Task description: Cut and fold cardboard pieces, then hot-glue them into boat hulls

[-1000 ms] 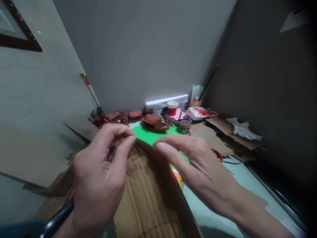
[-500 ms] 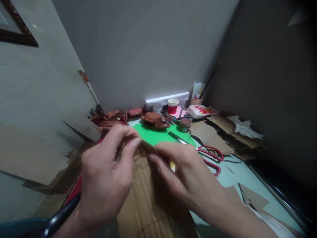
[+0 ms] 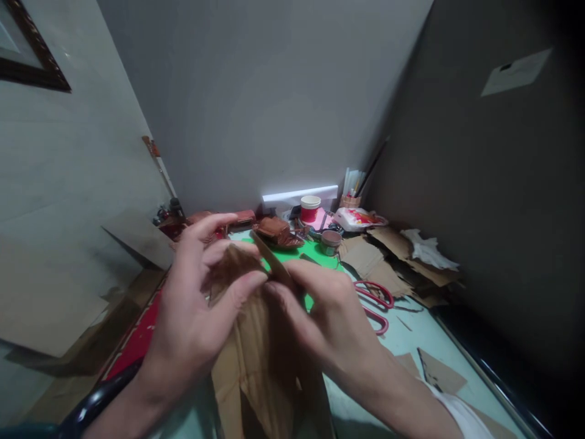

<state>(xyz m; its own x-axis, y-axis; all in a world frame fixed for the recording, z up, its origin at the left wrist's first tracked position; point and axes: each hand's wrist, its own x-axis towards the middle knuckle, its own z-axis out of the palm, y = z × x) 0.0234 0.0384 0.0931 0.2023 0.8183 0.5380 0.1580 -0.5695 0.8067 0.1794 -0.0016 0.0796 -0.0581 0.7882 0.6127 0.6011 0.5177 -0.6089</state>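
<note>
A long brown cardboard piece (image 3: 258,353), creased lengthwise, stands in front of me between both hands. My left hand (image 3: 192,311) has its thumb on the near side of the cardboard's upper edge and its fingers behind, the index finger raised. With thumb and index finger, my right hand (image 3: 326,299) pinches a narrow cardboard flap (image 3: 273,259) whose tip points up and to the left. Beyond the hands, a brown boat-shaped model (image 3: 276,231) rests on a green sheet (image 3: 315,251). To the right lie red-handled scissors (image 3: 377,296), their blades mostly hidden by my right hand.
At the back are a red and white cup (image 3: 310,210), a small jar (image 3: 330,242) and a holder with sticks (image 3: 350,200). Torn cardboard sheets (image 3: 372,259) and a crumpled white tissue (image 3: 429,249) lie at right. Cardboard scraps (image 3: 441,370) sit near the table's right edge.
My left index finger has lifted and its grip has loosened around the cardboard edge. The flap in my right hand now points upward. The view has shifted slightly to the right.
</note>
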